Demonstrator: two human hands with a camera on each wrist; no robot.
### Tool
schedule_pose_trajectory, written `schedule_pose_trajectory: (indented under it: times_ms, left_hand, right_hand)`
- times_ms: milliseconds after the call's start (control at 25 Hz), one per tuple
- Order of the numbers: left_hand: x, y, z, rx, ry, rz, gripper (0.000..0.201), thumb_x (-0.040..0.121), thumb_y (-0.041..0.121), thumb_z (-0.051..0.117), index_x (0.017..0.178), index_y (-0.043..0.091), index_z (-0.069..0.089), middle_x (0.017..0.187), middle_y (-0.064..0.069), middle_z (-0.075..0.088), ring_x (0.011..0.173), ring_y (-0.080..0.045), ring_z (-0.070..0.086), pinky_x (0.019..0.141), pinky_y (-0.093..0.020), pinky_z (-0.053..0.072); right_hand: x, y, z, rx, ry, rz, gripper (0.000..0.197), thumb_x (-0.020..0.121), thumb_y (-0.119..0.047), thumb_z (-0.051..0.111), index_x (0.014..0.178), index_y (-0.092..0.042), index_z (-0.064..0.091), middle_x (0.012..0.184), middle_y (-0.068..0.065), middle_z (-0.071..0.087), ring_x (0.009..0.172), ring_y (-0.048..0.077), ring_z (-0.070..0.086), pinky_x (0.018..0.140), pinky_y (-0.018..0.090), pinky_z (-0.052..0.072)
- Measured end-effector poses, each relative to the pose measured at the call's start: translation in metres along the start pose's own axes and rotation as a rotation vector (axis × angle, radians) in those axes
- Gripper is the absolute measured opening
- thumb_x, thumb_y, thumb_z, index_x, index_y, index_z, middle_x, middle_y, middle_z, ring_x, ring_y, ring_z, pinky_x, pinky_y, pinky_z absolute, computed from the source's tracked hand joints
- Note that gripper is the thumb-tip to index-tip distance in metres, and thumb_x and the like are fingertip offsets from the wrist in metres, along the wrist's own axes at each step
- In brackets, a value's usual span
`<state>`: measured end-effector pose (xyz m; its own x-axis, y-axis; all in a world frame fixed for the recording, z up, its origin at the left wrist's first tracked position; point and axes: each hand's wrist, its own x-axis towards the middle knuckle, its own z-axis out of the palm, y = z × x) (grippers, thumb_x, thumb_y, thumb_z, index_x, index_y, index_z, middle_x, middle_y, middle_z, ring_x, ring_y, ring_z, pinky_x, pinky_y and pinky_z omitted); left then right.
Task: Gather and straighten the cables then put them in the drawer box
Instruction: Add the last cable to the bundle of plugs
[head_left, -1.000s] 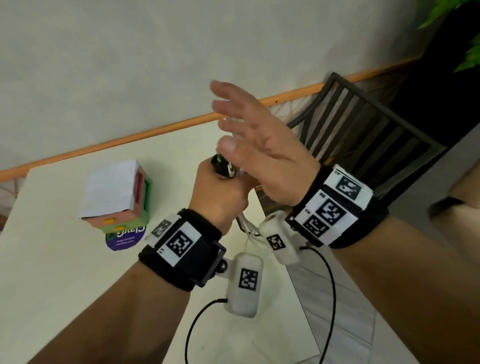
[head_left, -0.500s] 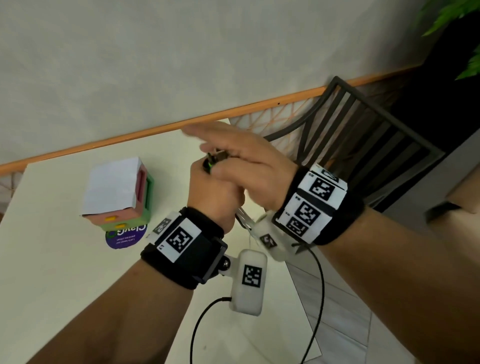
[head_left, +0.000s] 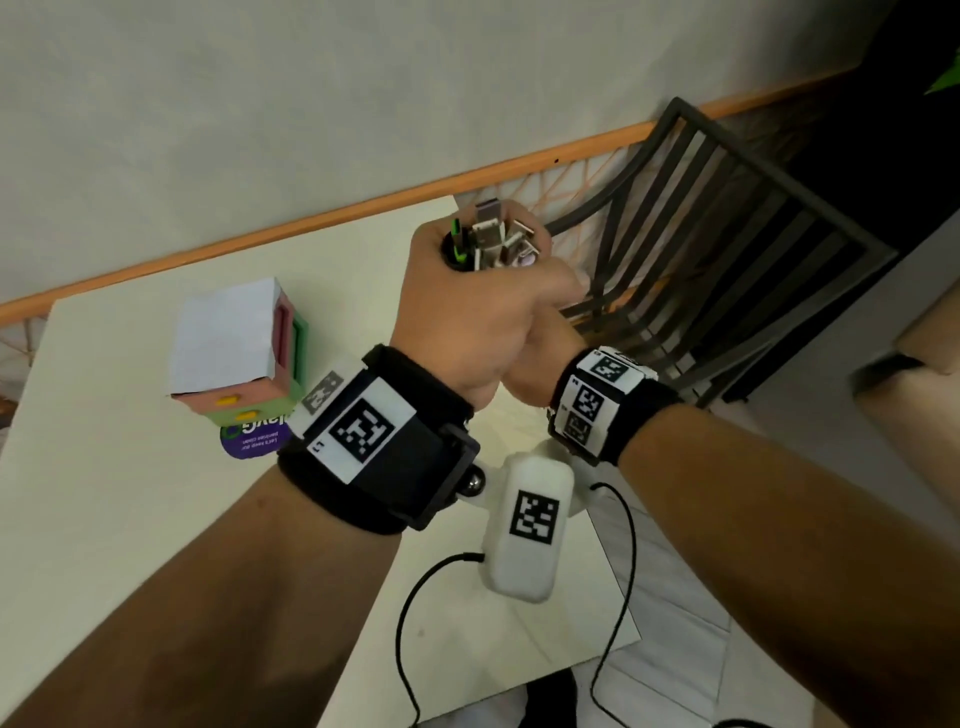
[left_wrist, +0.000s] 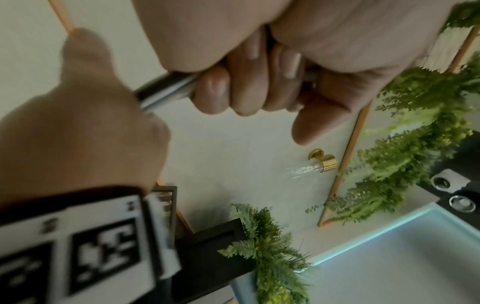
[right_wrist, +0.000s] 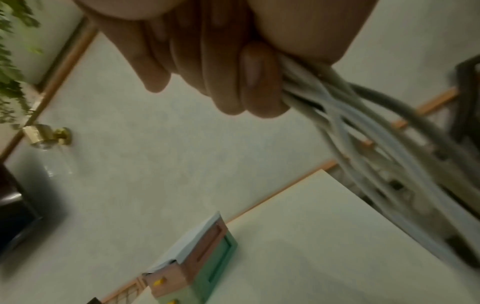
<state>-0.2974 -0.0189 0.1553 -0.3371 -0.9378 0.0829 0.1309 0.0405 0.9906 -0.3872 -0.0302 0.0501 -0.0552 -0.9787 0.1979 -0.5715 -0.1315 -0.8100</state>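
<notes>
Left hand (head_left: 467, 306) fist-gripped around cables (head_left: 488, 236), plug ends sticking up. Right hand (right_wrist: 221, 61) just below, fingers wrapped on the same bundle. Drawer box (head_left: 244, 353) on table (head_left: 104, 519), apart.

Metal-tipped cables (head_left: 491, 236) (smooth plastic)

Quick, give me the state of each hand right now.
Left hand: fist closed round the cable bundle, plug ends sticking out on top.
Right hand: just below the left, fingers curled round the same cables.
</notes>
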Motion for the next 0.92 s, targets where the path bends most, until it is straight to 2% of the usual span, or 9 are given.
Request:
schedule_pose_trajectory:
  times_ms: [80,120,200,280,400,560,800,920]
  left_hand:
    - [-0.004,0.009,-0.003,-0.047,-0.043,0.001,0.029,0.059,-0.008,0.068,0.052,0.015,0.051,0.042,0.008,0.043,0.032,-0.007,0.036,0.041,-0.015,0.031]
    - [-0.004,0.017,-0.007,-0.080,-0.063,0.010,0.031,0.061,-0.008,0.066,0.049,0.016,0.050,0.040,0.008,0.040,0.030,-0.008,0.032,0.042,-0.016,0.029]
    - [-0.003,0.030,-0.013,-0.159,-0.106,0.041,0.037,0.065,-0.008,0.063,0.045,0.018,0.047,0.037,0.007,0.033,0.028,-0.011,0.023,0.044,-0.018,0.024]
    - [-0.004,0.037,-0.016,-0.191,-0.133,0.064,0.038,0.066,-0.009,0.061,0.044,0.018,0.045,0.036,0.007,0.029,0.029,-0.010,0.018,0.046,-0.019,0.022]
    - [-0.011,0.034,-0.013,-0.172,-0.125,0.033,0.037,0.063,-0.009,0.062,0.044,0.018,0.046,0.037,0.007,0.029,0.030,-0.011,0.017,0.047,-0.019,0.021]
    - [-0.015,0.031,-0.019,-0.201,-0.116,-0.010,0.038,0.063,-0.007,0.061,0.043,0.020,0.044,0.037,0.007,0.026,0.031,-0.010,0.015,0.048,-0.019,0.020]
    - [-0.022,0.029,-0.021,-0.203,-0.153,-0.010,0.038,0.065,-0.006,0.061,0.042,0.020,0.045,0.036,0.008,0.027,0.028,-0.010,0.017,0.047,-0.019,0.020]
    - [-0.023,0.031,-0.020,-0.225,-0.182,0.000,0.040,0.066,-0.007,0.060,0.042,0.021,0.044,0.036,0.009,0.028,0.028,-0.009,0.017,0.046,-0.018,0.020]
  right_hand:
    - [-0.001,0.014,-0.001,0.025,-0.039,0.075,0.036,0.085,-0.030,0.057,0.057,-0.007,0.054,0.056,0.021,0.048,0.054,0.019,0.041,0.050,0.035,0.031]
    - [-0.001,0.023,-0.004,0.038,-0.055,0.169,0.044,0.083,-0.035,0.060,0.046,-0.014,0.047,0.047,0.013,0.038,0.047,0.017,0.034,0.045,0.032,0.027]
    - [-0.005,0.043,-0.015,-0.013,-0.064,0.415,0.050,0.084,-0.032,0.065,0.039,-0.015,0.049,0.037,-0.005,0.033,0.036,0.013,0.031,0.042,0.024,0.028]
    - [-0.010,0.061,-0.020,-0.122,-0.085,0.586,0.040,0.085,-0.028,0.063,0.047,-0.015,0.059,0.037,-0.008,0.040,0.036,0.012,0.038,0.041,0.020,0.033]
    - [-0.015,0.076,-0.015,-0.211,-0.118,0.654,0.029,0.085,-0.027,0.061,0.067,-0.005,0.067,0.055,0.004,0.056,0.050,0.020,0.050,0.049,0.023,0.041]
    - [-0.019,0.088,-0.008,-0.263,-0.158,0.726,0.032,0.086,-0.023,0.058,0.055,-0.014,0.058,0.057,0.002,0.057,0.053,0.020,0.053,0.047,0.023,0.036]
    - [-0.023,0.099,-0.010,-0.240,-0.152,0.771,0.024,0.087,-0.029,0.061,0.066,-0.019,0.065,0.068,0.004,0.064,0.059,0.018,0.059,0.049,0.023,0.040]
    - [-0.033,0.104,-0.005,-0.247,-0.179,0.783,0.026,0.089,-0.034,0.060,0.068,-0.019,0.065,0.072,0.005,0.066,0.061,0.018,0.060,0.050,0.023,0.043]
